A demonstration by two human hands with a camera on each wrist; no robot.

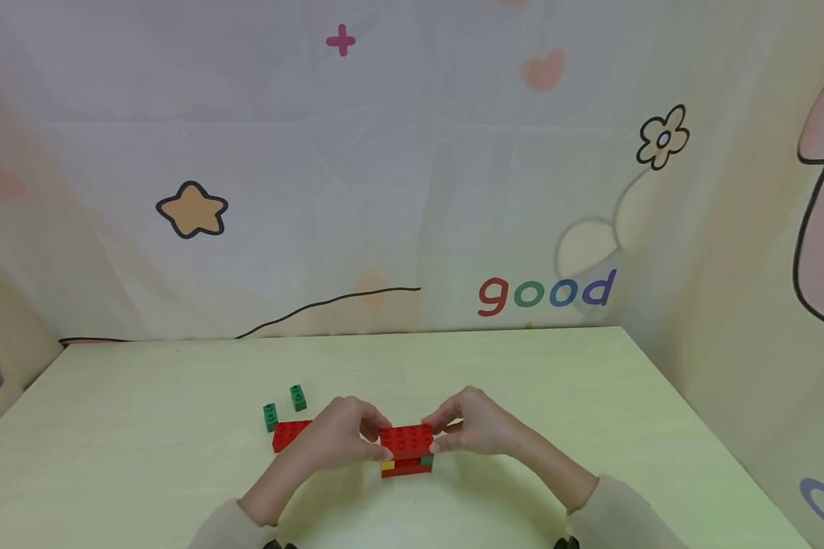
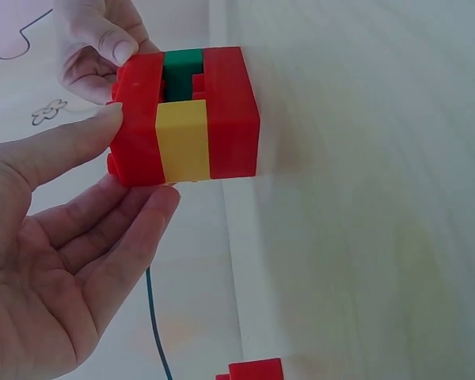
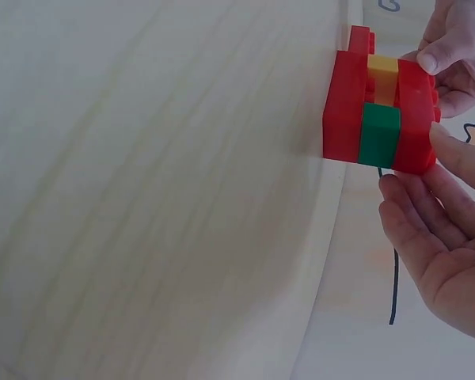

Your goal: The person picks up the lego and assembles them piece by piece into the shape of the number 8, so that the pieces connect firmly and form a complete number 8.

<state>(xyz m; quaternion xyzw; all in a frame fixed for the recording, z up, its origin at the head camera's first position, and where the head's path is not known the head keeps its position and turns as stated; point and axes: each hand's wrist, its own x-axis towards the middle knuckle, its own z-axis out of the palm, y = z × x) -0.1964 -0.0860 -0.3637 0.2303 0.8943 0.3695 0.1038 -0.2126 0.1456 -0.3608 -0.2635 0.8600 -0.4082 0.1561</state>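
A small stack of toy building bricks stands on the table in front of me. Its upper red brick (image 1: pixel 407 440) lies across a yellow brick (image 2: pixel 183 142) on the left and a green brick (image 3: pixel 380 134) on the right. Below those two is a lower red brick (image 2: pixel 233 115), and a gap shows between the layers' supports. My left hand (image 1: pixel 343 436) grips the left end of the upper red brick between thumb and fingers. At the opposite end, my right hand (image 1: pixel 479 424) holds the same brick by thumb and fingertips.
Left of the stack lies another red brick (image 1: pixel 288 434), partly hidden behind my left hand. Beyond it are a green brick (image 1: pixel 270 417) and a second green brick (image 1: pixel 298 397). A printed cloth (image 1: pixel 412 229) hangs behind the pale table (image 1: pixel 556 381).
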